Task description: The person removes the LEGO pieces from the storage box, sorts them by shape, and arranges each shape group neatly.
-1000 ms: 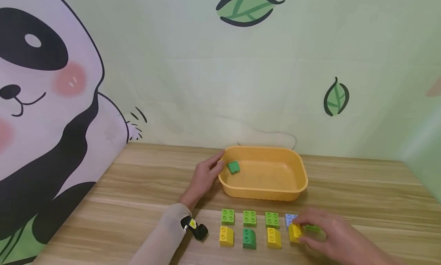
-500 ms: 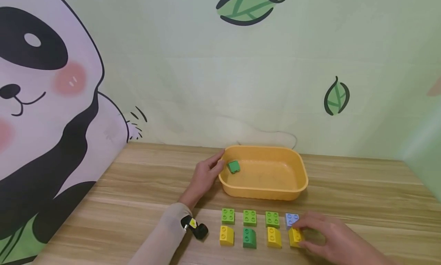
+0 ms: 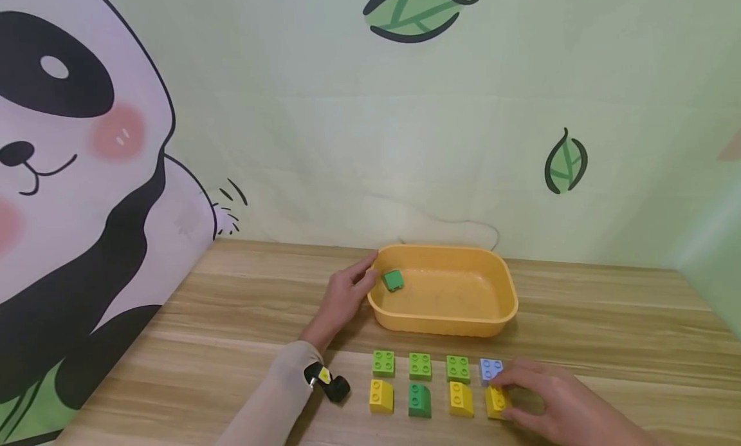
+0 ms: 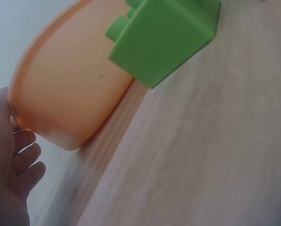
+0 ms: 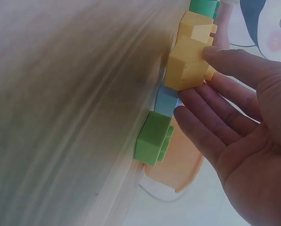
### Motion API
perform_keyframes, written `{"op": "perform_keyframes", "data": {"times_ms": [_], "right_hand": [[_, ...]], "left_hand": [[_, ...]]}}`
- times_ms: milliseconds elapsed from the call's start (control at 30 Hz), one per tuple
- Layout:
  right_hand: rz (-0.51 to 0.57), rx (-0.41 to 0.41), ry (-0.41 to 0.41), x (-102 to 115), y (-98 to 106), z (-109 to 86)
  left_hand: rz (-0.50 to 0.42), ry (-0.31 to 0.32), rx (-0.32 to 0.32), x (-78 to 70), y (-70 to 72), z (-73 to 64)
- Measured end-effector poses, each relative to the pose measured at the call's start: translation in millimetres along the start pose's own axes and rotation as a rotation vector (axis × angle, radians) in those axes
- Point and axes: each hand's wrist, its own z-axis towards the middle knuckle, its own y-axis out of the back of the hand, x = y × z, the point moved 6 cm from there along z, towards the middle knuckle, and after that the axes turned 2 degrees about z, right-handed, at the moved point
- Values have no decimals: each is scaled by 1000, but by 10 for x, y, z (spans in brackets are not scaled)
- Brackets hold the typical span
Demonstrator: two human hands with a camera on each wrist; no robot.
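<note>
My left hand holds the left end of the yellow-orange tub, its thumb and index finger at the rim; the other fingers curl loosely beside the wall in the left wrist view. A dark green brick lies inside the tub. My right hand pinches a yellow sloped brick between thumb and fingers at the right of the front row. Behind it sits a blue brick. The right wrist view shows a light green brick just beyond the fingers, hidden by the hand in the head view.
The front row also has a yellow brick, a dark green one and another yellow one. Light green bricks form the back row, in front of the tub. A panda-printed backdrop stands behind the table.
My right hand has shifted slightly with the pinched yellow brick, and the green brick glimpsed between its fingers is now covered. The left hand and tub have stayed put.
</note>
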Motion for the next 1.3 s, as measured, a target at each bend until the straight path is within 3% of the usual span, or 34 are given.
{"op": "perform_keyframes", "data": {"times_ms": [467, 933, 1167, 1233, 1300], "right_hand": [[-11, 2, 56, 6, -13, 0], [10, 26, 23, -5, -11, 6], [-34, -36, -14, 54, 103, 4], [-61, -67, -2, 98, 161, 21], [-78, -101, 75, 169, 217, 40]], "left_hand": [[21, -34, -11, -15, 6, 0], [9, -33, -5, -43, 12, -11], [13, -36, -5, -36, 9, -7], [12, -36, -4, -32, 8, -7], [13, -36, -3, -27, 7, -6]]}}
